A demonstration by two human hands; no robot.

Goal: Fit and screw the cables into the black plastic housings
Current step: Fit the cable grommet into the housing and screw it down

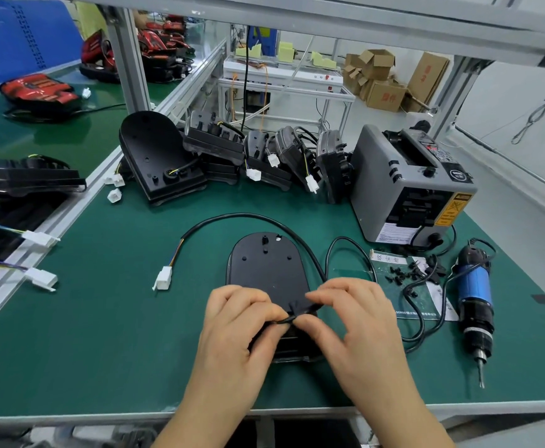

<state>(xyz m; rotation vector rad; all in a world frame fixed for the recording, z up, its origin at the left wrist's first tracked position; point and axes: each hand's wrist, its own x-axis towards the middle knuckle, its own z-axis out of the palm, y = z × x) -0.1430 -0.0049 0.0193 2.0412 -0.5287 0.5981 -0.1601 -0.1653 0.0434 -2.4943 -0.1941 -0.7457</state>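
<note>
A black plastic housing [266,270] lies flat on the green mat in front of me. A black cable [232,216] loops from its near end round the back and ends in a white connector [163,278] on the left. My left hand [235,321] and my right hand [358,321] meet over the housing's near end. Both pinch the cable's black end piece [292,315] between thumb and fingertips, right where it meets the housing.
An electric screwdriver [476,302] lies at the right, beside small black screws and clips [410,273] on a sheet. A grey tape dispenser [407,185] stands behind them. Several housings with cables [232,153] are piled at the back. An aluminium rail [38,227] borders the left.
</note>
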